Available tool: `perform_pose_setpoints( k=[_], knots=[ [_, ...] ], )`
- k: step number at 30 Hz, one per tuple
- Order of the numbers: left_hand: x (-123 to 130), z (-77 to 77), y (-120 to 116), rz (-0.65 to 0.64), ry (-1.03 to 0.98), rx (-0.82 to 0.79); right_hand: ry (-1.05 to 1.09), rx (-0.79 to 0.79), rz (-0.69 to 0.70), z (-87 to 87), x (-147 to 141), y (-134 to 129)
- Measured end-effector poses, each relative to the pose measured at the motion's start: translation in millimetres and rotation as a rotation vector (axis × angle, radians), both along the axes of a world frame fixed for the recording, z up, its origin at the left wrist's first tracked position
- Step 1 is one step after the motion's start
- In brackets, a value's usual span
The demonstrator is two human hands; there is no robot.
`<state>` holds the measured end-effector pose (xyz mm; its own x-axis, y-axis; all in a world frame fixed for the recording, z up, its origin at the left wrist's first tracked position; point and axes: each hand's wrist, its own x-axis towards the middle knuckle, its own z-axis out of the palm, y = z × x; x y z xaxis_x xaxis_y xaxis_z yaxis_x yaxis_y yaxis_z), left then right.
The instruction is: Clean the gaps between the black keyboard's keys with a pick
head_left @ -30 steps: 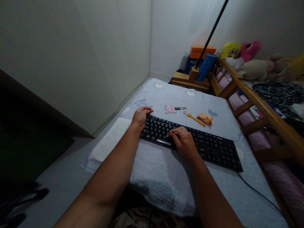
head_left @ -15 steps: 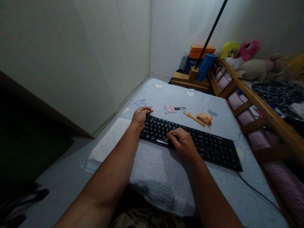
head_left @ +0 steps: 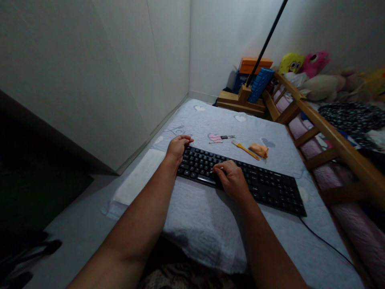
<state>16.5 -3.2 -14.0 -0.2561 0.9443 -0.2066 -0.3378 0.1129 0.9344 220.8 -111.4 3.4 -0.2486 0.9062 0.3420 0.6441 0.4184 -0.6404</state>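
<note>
A black keyboard (head_left: 267, 188) lies at a slant on the pale blue cloth (head_left: 198, 212). My right hand (head_left: 230, 176) is over its middle keys, with thumb and fingers pinched on a thin cotton swab (head_left: 217, 170). At the keyboard's upper left corner rests my left hand (head_left: 178, 147), its fingers curled together; what they hold, if anything, is hidden. Beyond the keyboard lie a dark-handled metal tool (head_left: 224, 137), another swab (head_left: 215, 142), a yellow-handled brush (head_left: 247, 150) and a crumpled orange cloth (head_left: 258, 150).
A folded white cloth (head_left: 140, 176) lies left of the keyboard. A wooden bed rail (head_left: 337, 132) runs along the right side, with plush toys behind it. At the back stand a wooden base (head_left: 240, 100) with a black pole and an orange box (head_left: 255, 65).
My right hand has shifted slightly over the keys, and the swab in its fingers has changed angle. My left hand stays at the keyboard's corner.
</note>
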Motion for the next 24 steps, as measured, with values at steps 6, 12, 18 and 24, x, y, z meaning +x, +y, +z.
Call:
perform_pose_setpoints(
  k=[6, 12, 18, 24],
  knots=[
    [0.5, 0.6, -0.8, -0.001, -0.010, -0.010, -0.029, 0.006, -0.024, 2.2, 4.6, -0.1],
    [0.3, 0.8, -1.1, 0.003, -0.012, -0.007, -0.036, 0.015, -0.040, 2.8, 8.4, 0.7],
    [0.4, 0.2, -1.0, -0.001, -0.022, -0.007, -0.047, 0.007, -0.049, 3.7, 10.8, 0.9],
    [1.0, 1.0, -1.3, 0.003, -0.014, -0.013, -0.046, -0.002, -0.043, 5.1, 11.1, 0.7]
  ],
)
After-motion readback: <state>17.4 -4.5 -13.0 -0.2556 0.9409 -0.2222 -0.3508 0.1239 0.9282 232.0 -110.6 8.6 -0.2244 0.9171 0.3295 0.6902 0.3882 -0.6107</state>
